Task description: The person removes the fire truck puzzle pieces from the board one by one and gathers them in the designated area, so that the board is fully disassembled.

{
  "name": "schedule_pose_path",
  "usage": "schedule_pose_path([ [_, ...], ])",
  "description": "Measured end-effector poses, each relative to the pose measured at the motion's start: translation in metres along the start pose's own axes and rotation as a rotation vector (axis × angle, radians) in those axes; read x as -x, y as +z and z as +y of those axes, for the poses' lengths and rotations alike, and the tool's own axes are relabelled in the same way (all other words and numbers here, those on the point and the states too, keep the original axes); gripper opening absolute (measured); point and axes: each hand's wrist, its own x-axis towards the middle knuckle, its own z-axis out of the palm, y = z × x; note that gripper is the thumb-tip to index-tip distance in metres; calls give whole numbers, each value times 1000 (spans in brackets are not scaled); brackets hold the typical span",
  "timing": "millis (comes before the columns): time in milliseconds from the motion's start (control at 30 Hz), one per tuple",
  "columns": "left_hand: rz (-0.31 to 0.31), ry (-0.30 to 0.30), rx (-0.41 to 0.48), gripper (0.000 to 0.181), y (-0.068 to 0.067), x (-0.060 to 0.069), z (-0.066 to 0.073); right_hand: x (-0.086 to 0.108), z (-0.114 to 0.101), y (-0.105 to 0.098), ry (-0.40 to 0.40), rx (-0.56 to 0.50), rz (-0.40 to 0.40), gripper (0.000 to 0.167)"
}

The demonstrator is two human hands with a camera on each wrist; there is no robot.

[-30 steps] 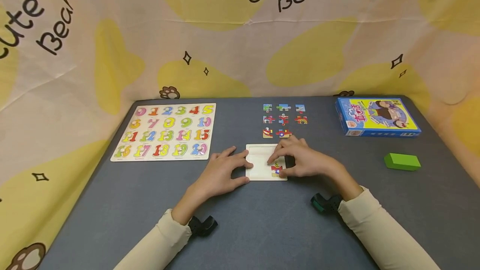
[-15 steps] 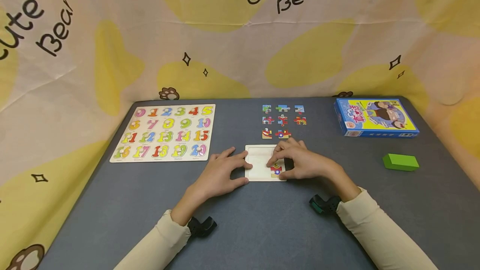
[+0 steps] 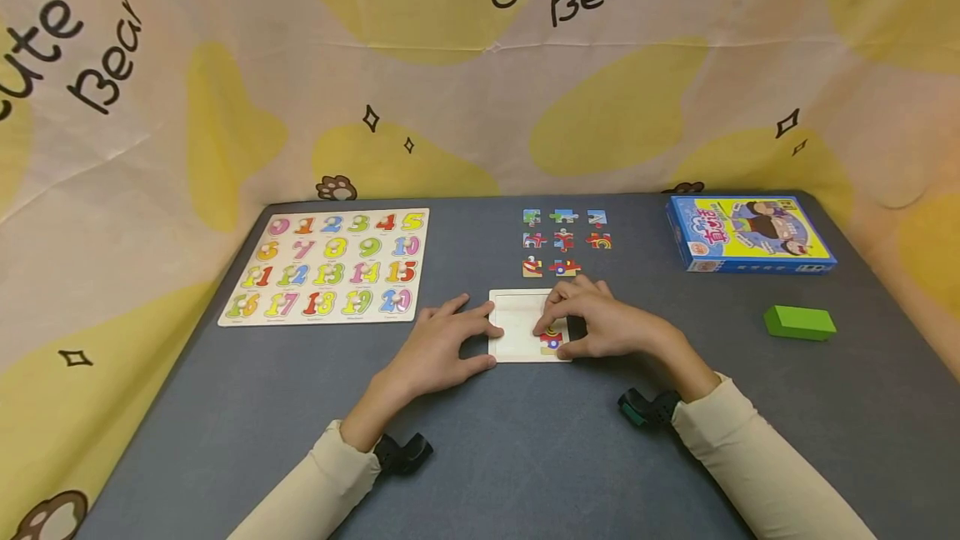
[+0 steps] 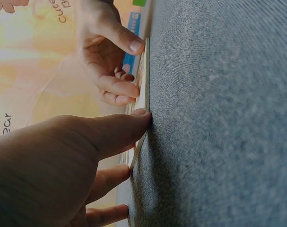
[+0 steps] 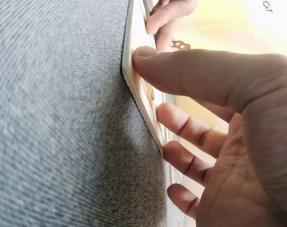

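A small cream puzzle tray lies flat in front of me. A red, yellow and blue puzzle piece sits in its lower right corner. My left hand steadies the tray's left edge, its thumb near the front corner and its fingers fairly straight. Over the piece, my right hand holds a bent index finger and thumb on either side. From the right wrist view, the right thumb rests at the rim of the tray; the index fingertip's contact is hidden.
Several loose puzzle pieces lie in rows behind the tray. A number board is at the left. The blue and yellow box and a green block stand at the right. A printed cloth hangs behind the table.
Both hands stay at the tray almost unmoved. The whole head view shifts very slightly; the loose pieces keep their places.
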Motion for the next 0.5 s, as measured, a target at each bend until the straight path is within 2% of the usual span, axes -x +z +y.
schedule_pose_path([
  [500, 0, -1, -9, 37, 1, 0, -1, 0, 1, -1, -2, -2, -14, 34],
])
